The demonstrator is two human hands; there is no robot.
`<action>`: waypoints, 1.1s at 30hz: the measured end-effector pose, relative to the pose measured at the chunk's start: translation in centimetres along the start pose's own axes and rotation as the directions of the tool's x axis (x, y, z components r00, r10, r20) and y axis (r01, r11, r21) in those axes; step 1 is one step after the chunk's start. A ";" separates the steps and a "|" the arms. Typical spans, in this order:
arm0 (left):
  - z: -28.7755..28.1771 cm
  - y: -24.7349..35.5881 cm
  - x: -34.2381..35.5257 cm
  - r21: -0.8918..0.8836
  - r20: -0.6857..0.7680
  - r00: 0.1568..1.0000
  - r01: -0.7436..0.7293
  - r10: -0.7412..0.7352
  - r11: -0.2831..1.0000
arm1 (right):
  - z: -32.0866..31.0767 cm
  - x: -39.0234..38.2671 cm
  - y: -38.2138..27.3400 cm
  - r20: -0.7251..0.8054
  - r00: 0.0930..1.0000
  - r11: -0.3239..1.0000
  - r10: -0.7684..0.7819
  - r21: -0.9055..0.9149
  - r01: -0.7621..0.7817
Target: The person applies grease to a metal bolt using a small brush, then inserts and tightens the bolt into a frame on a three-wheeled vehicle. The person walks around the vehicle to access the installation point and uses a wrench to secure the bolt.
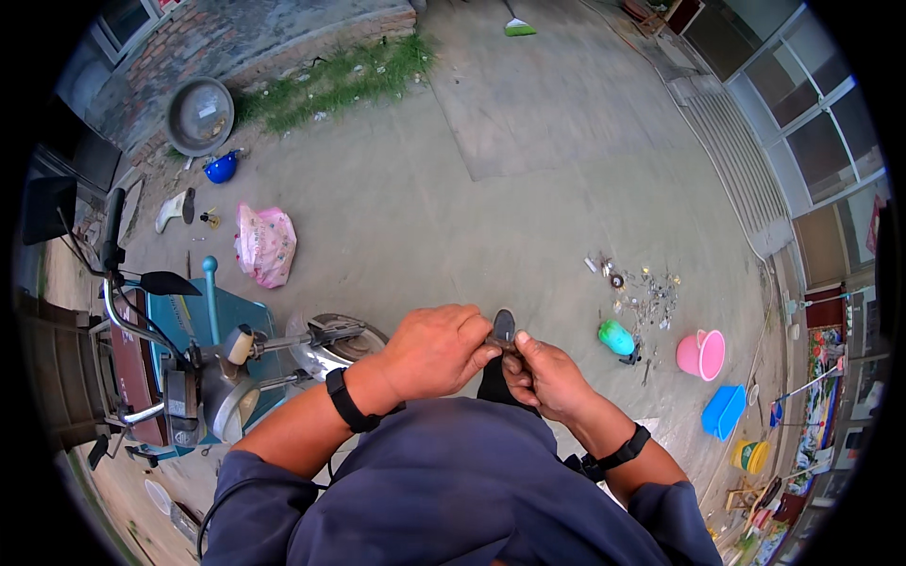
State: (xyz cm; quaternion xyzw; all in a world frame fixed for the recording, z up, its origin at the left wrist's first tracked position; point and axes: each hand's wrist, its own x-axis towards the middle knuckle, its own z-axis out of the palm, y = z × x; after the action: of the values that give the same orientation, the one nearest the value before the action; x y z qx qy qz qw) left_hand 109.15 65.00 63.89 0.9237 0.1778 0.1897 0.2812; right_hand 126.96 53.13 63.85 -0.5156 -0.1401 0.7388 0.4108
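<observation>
In the middle of the lower head view, my left hand (440,351) and my right hand (543,375) meet in front of my body, both closed around a small dark piece (501,343) that I cannot make out clearly. My left fingers are bent at its left end and my right thumb lies on its right side. The fingers partly hide it. A dark shoe (504,323) on my foot shows just beyond it, on the concrete ground (472,226).
A motorbike (189,340) stands at my left, near a pink bag (264,247), blue helmet (220,171), boot (173,209) and metal basin (197,117). To my right lie several small parts (651,291), a green bottle (615,337), pink bucket (699,357) and blue tub (721,413).
</observation>
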 end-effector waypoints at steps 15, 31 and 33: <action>-0.5 -8.1 21.7 -0.377 -0.256 0.874 0.304 -0.414 0.875 | -11.4 14.2 -26.5 0.467 0.804 0.275 -0.369 -0.771 0.574; -16.9 -33.3 25.7 -0.146 -0.312 0.732 0.593 -0.606 0.792 | 3.0 44.5 -44.0 0.290 0.925 0.705 0.247 -0.708 0.033; -19.1 -35.6 25.7 -0.100 -0.380 0.706 0.611 -0.597 0.786 | 5.5 47.7 -45.8 0.279 0.894 0.706 0.351 -0.706 -0.057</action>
State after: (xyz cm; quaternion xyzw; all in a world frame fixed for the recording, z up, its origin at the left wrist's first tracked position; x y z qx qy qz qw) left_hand 114.87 112.53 64.20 0.7618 0.5256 0.2649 0.2708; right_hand 137.01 118.71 64.21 -0.4830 -0.4212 0.7645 0.0696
